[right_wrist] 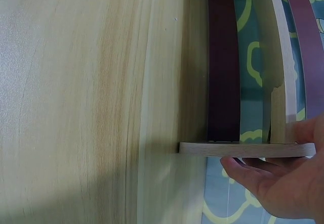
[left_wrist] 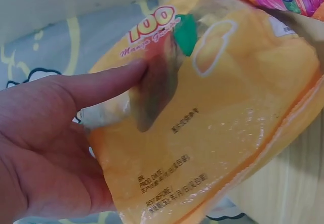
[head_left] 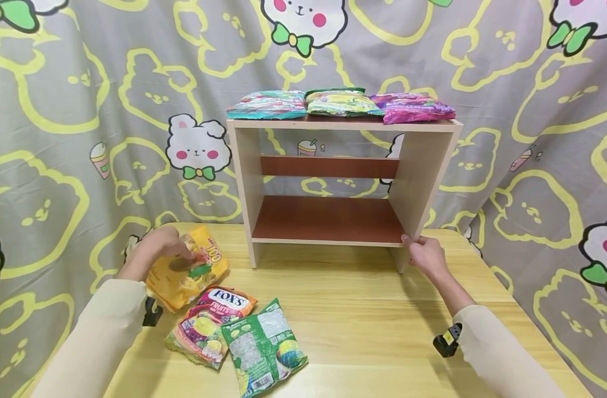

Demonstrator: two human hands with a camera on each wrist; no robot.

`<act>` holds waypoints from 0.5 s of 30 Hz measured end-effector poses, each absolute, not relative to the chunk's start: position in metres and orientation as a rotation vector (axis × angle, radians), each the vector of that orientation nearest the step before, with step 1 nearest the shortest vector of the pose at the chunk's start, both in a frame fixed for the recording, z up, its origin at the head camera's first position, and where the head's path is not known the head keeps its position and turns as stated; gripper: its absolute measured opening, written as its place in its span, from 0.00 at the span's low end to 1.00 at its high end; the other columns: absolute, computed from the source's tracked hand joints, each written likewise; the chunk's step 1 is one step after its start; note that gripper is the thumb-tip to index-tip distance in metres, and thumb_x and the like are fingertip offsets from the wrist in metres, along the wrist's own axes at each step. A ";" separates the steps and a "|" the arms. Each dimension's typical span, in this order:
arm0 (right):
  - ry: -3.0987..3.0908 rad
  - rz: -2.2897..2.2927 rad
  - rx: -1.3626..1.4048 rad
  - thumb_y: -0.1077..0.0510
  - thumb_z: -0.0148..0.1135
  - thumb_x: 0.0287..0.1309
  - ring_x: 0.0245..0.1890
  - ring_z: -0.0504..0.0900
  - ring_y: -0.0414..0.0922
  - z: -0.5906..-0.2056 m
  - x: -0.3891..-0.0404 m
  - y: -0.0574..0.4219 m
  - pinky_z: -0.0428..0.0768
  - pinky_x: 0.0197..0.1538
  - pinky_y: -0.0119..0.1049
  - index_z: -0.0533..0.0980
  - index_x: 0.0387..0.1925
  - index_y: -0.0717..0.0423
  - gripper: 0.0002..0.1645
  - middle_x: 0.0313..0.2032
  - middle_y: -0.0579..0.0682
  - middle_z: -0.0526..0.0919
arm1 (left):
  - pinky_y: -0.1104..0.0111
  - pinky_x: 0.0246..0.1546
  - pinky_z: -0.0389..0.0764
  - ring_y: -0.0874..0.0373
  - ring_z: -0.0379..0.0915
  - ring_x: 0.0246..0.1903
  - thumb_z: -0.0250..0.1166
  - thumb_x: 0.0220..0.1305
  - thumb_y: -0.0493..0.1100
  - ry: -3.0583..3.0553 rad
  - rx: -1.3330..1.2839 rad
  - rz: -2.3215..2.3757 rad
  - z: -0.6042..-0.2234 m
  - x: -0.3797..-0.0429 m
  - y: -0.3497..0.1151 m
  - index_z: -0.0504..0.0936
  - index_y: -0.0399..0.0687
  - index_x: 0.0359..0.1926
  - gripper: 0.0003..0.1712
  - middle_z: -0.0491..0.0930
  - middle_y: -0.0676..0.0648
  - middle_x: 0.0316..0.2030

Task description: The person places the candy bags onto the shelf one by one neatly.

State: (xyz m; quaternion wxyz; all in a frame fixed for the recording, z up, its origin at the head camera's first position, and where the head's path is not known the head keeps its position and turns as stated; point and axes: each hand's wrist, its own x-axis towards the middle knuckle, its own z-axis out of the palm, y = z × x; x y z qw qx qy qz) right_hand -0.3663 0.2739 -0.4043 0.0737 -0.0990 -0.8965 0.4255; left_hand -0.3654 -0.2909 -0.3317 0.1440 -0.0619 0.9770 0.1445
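My left hand [head_left: 159, 244] grips a yellow mango gummy bag [head_left: 180, 286] at the table's left. In the left wrist view the thumb lies across the front of the bag [left_wrist: 217, 118], while the other fingers are hidden behind it. At the right, my right hand [head_left: 428, 257] holds the lower side panel of a small two-tier shelf [head_left: 328, 219]. The right wrist view has the fingers [right_wrist: 248, 176] on the panel's outer face and the thumb on the inner side.
A Fox's fruit candy bag [head_left: 211, 326] and a green candy bag [head_left: 263, 349] lie on the wooden table [head_left: 353, 320]. Along the shelf top sit a teal-and-white bag [head_left: 268, 105], a yellow-green bag [head_left: 340, 103] and a purple bag [head_left: 413, 106]. A patterned curtain [head_left: 149, 121] hangs behind.
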 end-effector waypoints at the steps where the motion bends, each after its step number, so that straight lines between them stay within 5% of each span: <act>1: -2.691 1.279 -0.297 0.36 0.46 0.64 0.36 0.85 0.56 -0.404 -0.366 0.275 0.73 0.37 0.39 0.76 0.53 0.61 0.35 0.50 0.67 0.79 | 0.49 0.42 0.77 0.43 0.70 0.36 0.70 0.52 0.53 2.814 -0.172 0.422 -0.331 -0.366 -0.290 0.73 0.23 0.45 0.35 0.74 0.32 0.38; 8: -2.687 1.291 -0.298 0.36 0.47 0.64 0.37 0.85 0.56 -0.404 -0.366 0.276 0.74 0.38 0.40 0.77 0.54 0.60 0.35 0.53 0.66 0.77 | 0.53 0.39 0.77 0.43 0.70 0.37 0.72 0.52 0.54 2.835 -0.118 0.540 -0.335 -0.365 -0.293 0.71 0.23 0.51 0.40 0.75 0.30 0.43; 15: -2.683 1.310 -0.310 0.35 0.47 0.64 0.38 0.85 0.57 -0.404 -0.365 0.276 0.74 0.40 0.41 0.77 0.54 0.59 0.35 0.54 0.66 0.76 | 0.64 0.28 0.71 0.51 0.68 0.28 0.73 0.47 0.57 2.912 -0.018 0.548 -0.336 -0.364 -0.298 0.79 0.33 0.35 0.29 0.74 0.44 0.26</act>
